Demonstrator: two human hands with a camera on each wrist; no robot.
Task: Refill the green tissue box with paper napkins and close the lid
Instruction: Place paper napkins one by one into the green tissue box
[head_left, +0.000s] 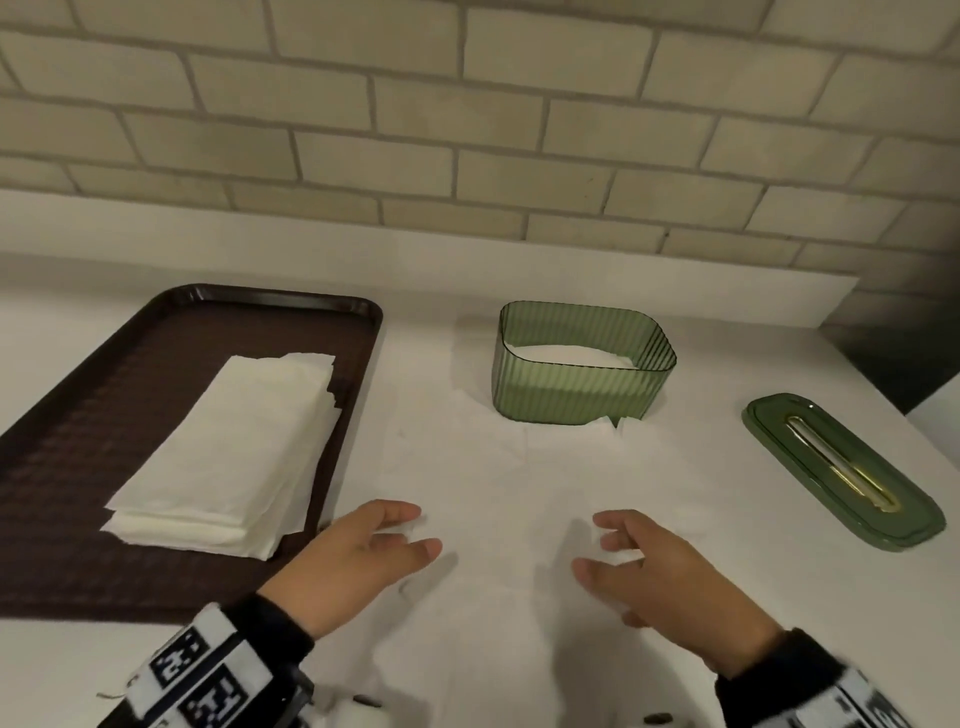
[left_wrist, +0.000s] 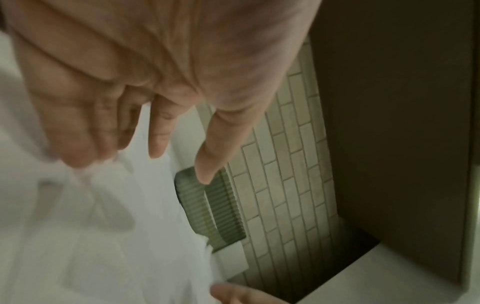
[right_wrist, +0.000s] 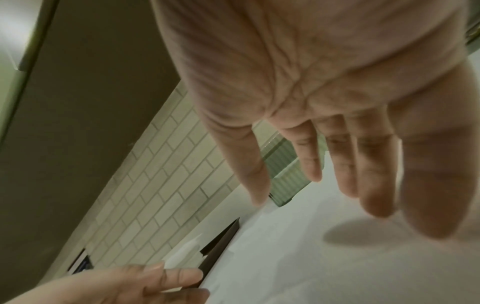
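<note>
The green ribbed tissue box stands open at the back centre of the white counter, with a low layer of white napkins inside. Its green lid with a gold slot lies apart at the right. A stack of folded napkins rests on the brown tray at the left. My left hand and right hand hover side by side in front of the box, fingers spread and relaxed, over a thin white sheet lying on the counter. The wrist views show the box beyond straight fingers.
A beige brick-tile wall rises behind the counter above a low white ledge. The counter ends at a dark gap at the back right. The tray's right rim lies just left of my left hand.
</note>
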